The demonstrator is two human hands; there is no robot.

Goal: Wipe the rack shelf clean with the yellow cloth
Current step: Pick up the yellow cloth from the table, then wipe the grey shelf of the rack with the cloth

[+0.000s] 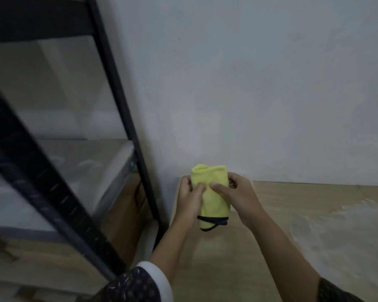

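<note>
A folded yellow cloth (213, 197) with a dark trimmed edge is held upright in front of me, above a wooden surface. My left hand (189, 200) grips its left side, thumb across the front. My right hand (238, 197) holds its right side, fingers wrapped behind and thumb pressed on the front. The black metal rack (118, 101) stands to the left, blurred. Its light shelf (79, 168) lies well to the left of the cloth, apart from both hands.
A pale wall (249, 83) rises right behind the hands. The wooden surface (314, 225) stretches to the right, with a whitish dusty patch. Brown cardboard boxes (127, 205) sit under the rack shelf. A black rack upright (37, 177) slants across the near left.
</note>
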